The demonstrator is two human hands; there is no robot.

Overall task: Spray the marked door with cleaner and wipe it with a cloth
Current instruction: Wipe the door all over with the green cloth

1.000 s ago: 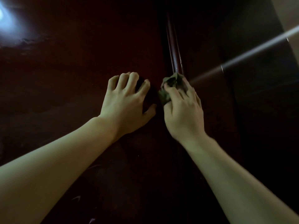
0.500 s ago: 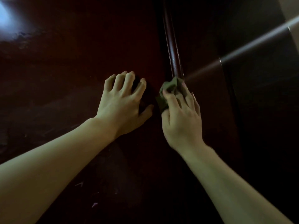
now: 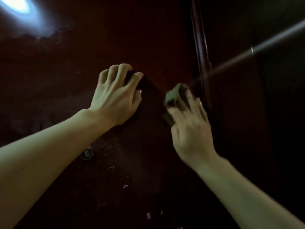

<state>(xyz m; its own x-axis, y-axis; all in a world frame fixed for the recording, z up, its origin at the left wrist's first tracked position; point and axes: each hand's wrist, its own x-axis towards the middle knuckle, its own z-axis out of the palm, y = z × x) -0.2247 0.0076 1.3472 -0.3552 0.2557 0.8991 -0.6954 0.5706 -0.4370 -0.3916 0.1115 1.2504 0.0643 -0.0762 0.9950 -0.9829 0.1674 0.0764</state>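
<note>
A glossy dark red-brown door (image 3: pixel 69 83) fills the view. My left hand (image 3: pixel 115 96) rests on it with bent fingers spread, holding nothing. To its right my right hand (image 3: pixel 189 126) presses a crumpled green cloth (image 3: pixel 172 95) against the door, just left of the raised vertical edge strip (image 3: pixel 202 60). The right hand and cloth are blurred by motion. Pale smudges and scratch marks (image 3: pixel 125 185) show low on the door. No spray bottle is in view.
A small round peephole fitting (image 3: pixel 86 152) sits on the door under my left forearm. A bright light glare (image 3: pixel 16 5) reflects at the top left. A pale slanted streak (image 3: pixel 264 42) crosses the dark frame area on the right.
My right hand has slid down the door edge with the cloth. The left hand stays planted, and the view has shifted so the peephole now shows.
</note>
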